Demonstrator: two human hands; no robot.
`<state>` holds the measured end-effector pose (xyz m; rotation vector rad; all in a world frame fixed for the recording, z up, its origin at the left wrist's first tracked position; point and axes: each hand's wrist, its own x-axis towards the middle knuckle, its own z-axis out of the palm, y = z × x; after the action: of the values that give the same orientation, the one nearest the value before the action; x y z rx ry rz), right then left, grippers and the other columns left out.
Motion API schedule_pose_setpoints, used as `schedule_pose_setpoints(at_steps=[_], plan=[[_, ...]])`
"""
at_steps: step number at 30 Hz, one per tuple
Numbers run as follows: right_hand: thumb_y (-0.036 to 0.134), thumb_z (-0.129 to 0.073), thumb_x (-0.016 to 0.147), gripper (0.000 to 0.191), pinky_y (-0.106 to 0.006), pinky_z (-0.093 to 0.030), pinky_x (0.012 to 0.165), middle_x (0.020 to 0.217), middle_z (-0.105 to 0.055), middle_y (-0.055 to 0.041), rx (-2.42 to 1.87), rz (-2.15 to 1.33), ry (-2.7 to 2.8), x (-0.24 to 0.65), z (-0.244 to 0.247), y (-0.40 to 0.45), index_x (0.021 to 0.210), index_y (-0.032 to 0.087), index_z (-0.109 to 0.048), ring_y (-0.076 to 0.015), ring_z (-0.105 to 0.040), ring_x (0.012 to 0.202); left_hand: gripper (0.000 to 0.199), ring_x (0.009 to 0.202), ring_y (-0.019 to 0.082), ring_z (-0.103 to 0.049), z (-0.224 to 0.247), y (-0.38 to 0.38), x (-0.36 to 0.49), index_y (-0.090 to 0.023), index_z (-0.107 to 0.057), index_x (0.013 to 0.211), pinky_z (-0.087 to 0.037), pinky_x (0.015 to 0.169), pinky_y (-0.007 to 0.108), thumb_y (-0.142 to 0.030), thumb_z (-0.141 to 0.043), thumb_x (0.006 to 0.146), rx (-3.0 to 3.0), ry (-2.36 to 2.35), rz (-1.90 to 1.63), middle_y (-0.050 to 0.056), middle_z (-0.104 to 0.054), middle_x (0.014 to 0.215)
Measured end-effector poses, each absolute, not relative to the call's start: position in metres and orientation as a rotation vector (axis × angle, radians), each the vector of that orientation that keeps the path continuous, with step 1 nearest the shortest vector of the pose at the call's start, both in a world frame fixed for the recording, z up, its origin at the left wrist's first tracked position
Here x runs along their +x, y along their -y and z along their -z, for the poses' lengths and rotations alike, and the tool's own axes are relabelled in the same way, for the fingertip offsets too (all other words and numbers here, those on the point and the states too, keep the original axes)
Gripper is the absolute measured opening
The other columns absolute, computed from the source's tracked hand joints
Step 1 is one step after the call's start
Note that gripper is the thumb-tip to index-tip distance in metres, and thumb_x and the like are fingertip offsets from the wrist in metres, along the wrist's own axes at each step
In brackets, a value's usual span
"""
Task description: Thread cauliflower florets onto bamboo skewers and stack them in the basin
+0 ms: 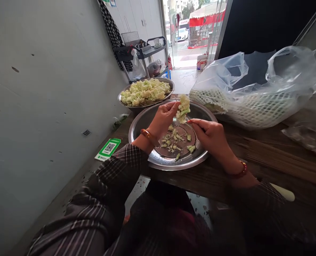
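Note:
My left hand (165,116) pinches cauliflower florets (183,106), pale yellow with a green stem, above a wide steel basin (136,137). Close on their right, my right hand (210,134) is closed on a thin bamboo skewer, of which only a short bit shows at the fingertips by the florets. Loose cauliflower pieces (191,148) are scattered over the bottom of the basin. Behind it, a second steel bowl (173,87) is heaped with cauliflower, some of it on thin sticks. A bundle of bamboo skewers (283,160) lies on the table to my right.
Clear plastic bags (253,103) with net-wrapped contents stand at the right on the dark wooden table (189,179). A pale handle (284,192) lies by my right forearm. At the left edge is a green QR-code card (109,148). A grey cart (144,53) stands beyond, near a glass doorway.

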<state>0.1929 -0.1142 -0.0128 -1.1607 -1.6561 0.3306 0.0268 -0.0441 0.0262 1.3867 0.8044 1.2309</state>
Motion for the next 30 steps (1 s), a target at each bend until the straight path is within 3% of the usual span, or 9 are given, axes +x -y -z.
schedule_pose_setpoints(at_steps=[5, 15, 20, 22, 26, 30], plan=[[0.030, -0.055, 0.095, 0.027, -0.034, -0.054, 0.079, 0.089, -0.081, -0.0045, -1.163, -0.306, 1.656, 0.194, 0.011, 0.117, 0.095, 0.023, -0.081, -0.0252, -0.075, 0.087, 0.027, 0.076, 0.013, -0.058, -0.025, 0.042, 0.030, -0.017, -0.070, 0.078, -0.046, 0.066, 0.024, -0.043, -0.072, 0.086, 1.450, -0.746, -1.171, 0.004, -0.064, 0.077], [0.029, -0.055, 0.094, 0.027, -0.030, -0.050, 0.070, 0.075, -0.074, -0.0025, -1.105, -0.304, 1.606, 0.195, 0.012, 0.111, 0.086, 0.019, -0.079, -0.0184, -0.068, 0.071, 0.022, 0.077, 0.015, -0.062, -0.023, 0.050, 0.044, -0.016, -0.071, 0.085, -0.048, 0.069, 0.026, -0.038, -0.074, 0.085, 1.488, -0.847, -1.115, 0.003, -0.066, 0.076], [0.032, -0.058, 0.091, 0.025, -0.026, -0.044, 0.055, 0.056, -0.061, 0.0018, -1.123, -0.514, 1.438, 0.200, 0.012, 0.106, 0.084, 0.017, -0.077, -0.0126, -0.054, 0.054, 0.025, 0.072, 0.014, -0.064, -0.042, 0.028, 0.027, -0.016, -0.072, 0.093, -0.048, 0.069, 0.026, -0.039, -0.071, 0.088, 1.489, -0.988, -1.090, 0.005, -0.066, 0.079], [0.032, -0.059, 0.091, 0.024, -0.025, -0.041, 0.049, 0.050, -0.056, 0.0034, -1.119, -0.605, 1.342, 0.201, 0.013, 0.103, 0.084, 0.016, -0.076, -0.0105, -0.048, 0.046, 0.019, 0.069, 0.013, -0.061, -0.045, 0.013, 0.014, -0.014, -0.074, 0.093, -0.045, 0.067, 0.025, -0.031, -0.073, 0.085, 1.632, -1.030, -1.030, 0.007, -0.068, 0.080], [0.032, -0.061, 0.089, 0.023, -0.024, -0.038, 0.046, 0.047, -0.053, 0.0046, -1.076, -0.689, 1.279, 0.201, 0.015, 0.101, 0.082, 0.015, -0.076, -0.0089, -0.043, 0.041, 0.003, 0.061, 0.012, -0.051, -0.025, -0.015, -0.013, -0.012, -0.075, 0.073, -0.041, 0.066, 0.026, -0.013, -0.076, 0.070, 1.997, -1.183, -0.823, 0.004, -0.064, 0.064], [0.032, -0.060, 0.089, 0.024, -0.024, -0.036, 0.047, 0.047, -0.052, 0.0049, -1.042, -0.686, 1.301, 0.199, 0.015, 0.102, 0.080, 0.015, -0.075, -0.0086, -0.042, 0.041, 0.004, 0.065, 0.016, -0.053, 0.006, -0.025, -0.025, -0.016, -0.075, 0.069, -0.044, 0.073, 0.029, -0.014, -0.072, 0.068, 2.306, -1.318, -0.726, 0.004, -0.063, 0.065]])
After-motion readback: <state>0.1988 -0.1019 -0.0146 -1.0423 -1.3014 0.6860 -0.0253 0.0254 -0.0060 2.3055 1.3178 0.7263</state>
